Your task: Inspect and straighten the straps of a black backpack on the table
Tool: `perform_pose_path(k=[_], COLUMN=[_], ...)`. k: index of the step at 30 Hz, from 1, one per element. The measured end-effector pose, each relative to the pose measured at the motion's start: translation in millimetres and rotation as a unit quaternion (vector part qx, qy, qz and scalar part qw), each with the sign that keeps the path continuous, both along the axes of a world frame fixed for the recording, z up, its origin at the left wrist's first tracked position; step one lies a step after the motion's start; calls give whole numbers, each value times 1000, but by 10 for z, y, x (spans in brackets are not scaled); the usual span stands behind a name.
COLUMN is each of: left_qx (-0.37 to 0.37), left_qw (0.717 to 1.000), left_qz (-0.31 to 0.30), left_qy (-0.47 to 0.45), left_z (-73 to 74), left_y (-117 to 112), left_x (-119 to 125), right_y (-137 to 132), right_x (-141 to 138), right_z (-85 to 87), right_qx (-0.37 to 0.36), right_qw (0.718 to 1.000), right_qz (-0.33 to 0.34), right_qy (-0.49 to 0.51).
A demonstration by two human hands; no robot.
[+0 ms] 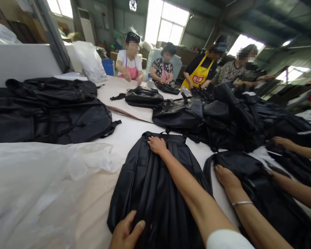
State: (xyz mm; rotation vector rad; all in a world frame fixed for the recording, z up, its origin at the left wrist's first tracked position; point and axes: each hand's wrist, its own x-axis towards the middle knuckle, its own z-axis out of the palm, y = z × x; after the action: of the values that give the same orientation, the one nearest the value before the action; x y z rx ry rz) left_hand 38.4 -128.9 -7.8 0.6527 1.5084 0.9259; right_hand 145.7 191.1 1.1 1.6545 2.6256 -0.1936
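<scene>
A black backpack (140,173) lies on the table before me, its shoulder straps facing up and its top pointing away. Near the top of it, my right hand (158,145) has its bent fingers closed on the strap area. At the lower left side rests my left hand (126,231), thumb and forefinger apart on the black material; its other fingers are mostly hidden. My right forearm crosses over the backpack and covers part of the straps.
Clear plastic sheeting (41,186) covers the left front. Black bags (52,110) are stacked beyond it, and more black bags (223,117) are heaped at right. A co-worker's hand (228,178) reaches into another bag close by. Several people work across the table (129,128).
</scene>
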Motion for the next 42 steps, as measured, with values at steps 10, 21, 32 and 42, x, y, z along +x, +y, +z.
perform_pose_path(k=[10,21,32,42], left_qx=[22,39,-86,-143], left_qw=[989,979,959,964], left_qz=[-4,-83,-54,69], left_qy=[-145,-180,-263,-215], left_z=[298,313,383,519], left_y=[-4,-14,52,131], left_x=[-9,-58,-204,-204], right_y=[-1307,-2503,-2456,-2476], right_x=[77,399,381,479], right_z=[709,454,290,274], right_qx=[80,-33,-53,-40], right_qw=[992,968,932,884], right_qz=[-26,-51,-56,-68], right_qy=[96,241,354,461])
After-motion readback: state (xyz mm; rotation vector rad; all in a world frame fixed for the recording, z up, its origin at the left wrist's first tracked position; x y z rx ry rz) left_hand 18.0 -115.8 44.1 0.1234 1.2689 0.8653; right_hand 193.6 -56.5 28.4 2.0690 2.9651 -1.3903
